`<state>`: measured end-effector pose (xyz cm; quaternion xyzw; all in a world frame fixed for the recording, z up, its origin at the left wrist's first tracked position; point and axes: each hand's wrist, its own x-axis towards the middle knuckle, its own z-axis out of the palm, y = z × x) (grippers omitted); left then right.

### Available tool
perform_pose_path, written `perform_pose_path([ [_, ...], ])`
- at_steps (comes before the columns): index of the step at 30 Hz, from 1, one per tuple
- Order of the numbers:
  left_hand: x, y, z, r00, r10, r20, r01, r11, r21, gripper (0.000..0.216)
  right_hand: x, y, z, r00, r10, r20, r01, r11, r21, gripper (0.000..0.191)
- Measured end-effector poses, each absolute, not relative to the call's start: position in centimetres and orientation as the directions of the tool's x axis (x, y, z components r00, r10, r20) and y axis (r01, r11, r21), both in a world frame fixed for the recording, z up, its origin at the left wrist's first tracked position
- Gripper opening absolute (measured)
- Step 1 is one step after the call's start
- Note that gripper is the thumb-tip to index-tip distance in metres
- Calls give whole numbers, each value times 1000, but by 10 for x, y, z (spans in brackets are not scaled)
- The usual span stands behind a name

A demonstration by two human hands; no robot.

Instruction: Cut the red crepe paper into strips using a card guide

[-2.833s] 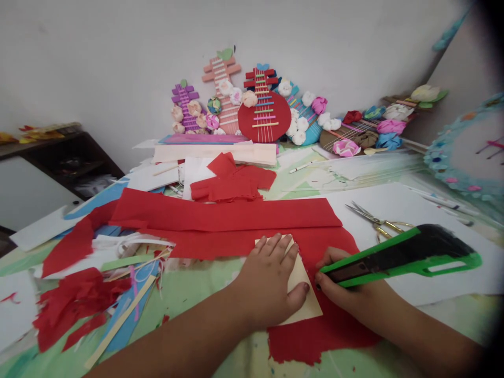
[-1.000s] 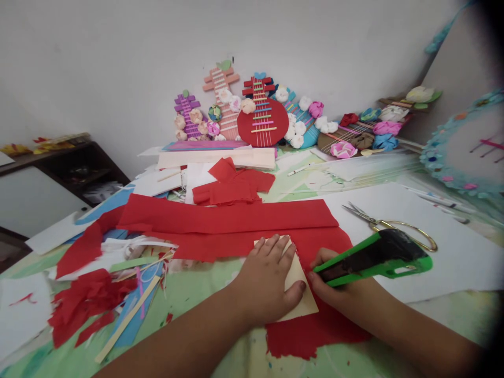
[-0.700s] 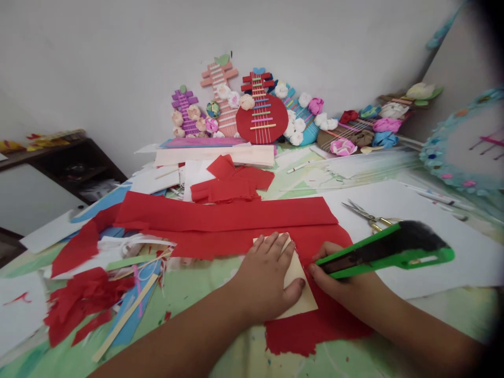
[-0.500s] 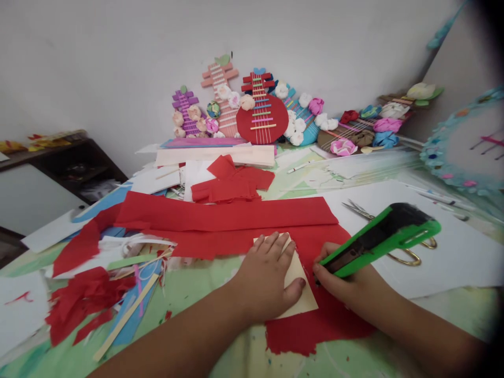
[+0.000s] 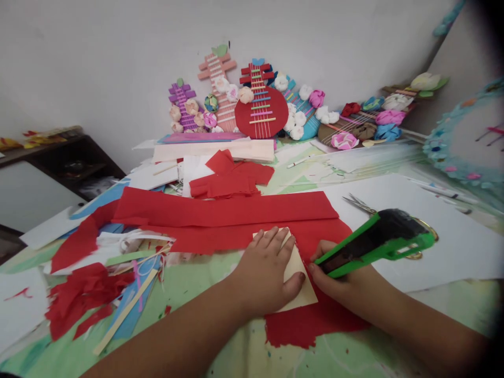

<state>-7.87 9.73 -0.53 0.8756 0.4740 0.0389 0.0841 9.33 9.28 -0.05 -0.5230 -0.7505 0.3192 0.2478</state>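
Note:
My left hand (image 5: 264, 275) lies flat, fingers spread, pressing on a cream square card (image 5: 301, 294). Under the card is a large piece of red crepe paper (image 5: 289, 328), whose lower edge looks ragged. In my right hand (image 5: 342, 286) is a green and black utility knife (image 5: 378, 241), gripped near its front end. The knife leans up to the right, its front end beside the card's right edge. Its blade tip is hidden by my fingers. A folded red strip (image 5: 228, 210) stretches across the table beyond the card.
Gold-handled scissors (image 5: 360, 205) lie on white paper (image 5: 441, 252), partly behind the knife. Red scraps (image 5: 84, 294) and paper strips (image 5: 128, 310) litter the left side. Paper lute crafts (image 5: 262, 113) lean against the back wall. A dark shelf (image 5: 84, 163) stands at far left.
The knife and right hand have shifted slightly left, and the knife's rear end sits a little lower. The left hand stays on the card. The whole view has moved slightly.

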Motion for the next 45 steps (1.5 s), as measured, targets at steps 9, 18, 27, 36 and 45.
perform_pose_path([
  [9,-78,97,-5,544,839,-22,826,-532,185,59,92,92,0,-302,952,51,642,243,-727,15],
  [18,-78,98,-3,545,837,-45,827,-529,188,60,96,93,0,-303,952,39,586,218,-780,17],
  [27,-79,97,-3,551,833,-46,824,-534,191,60,96,94,1,-356,934,20,584,239,-775,16],
  [36,-79,98,-5,552,833,-29,823,-539,181,60,93,91,-2,-353,936,17,645,256,-720,18],
  [45,-78,98,-4,549,835,-35,826,-535,175,60,97,94,2,-318,948,17,579,208,-789,16],
])
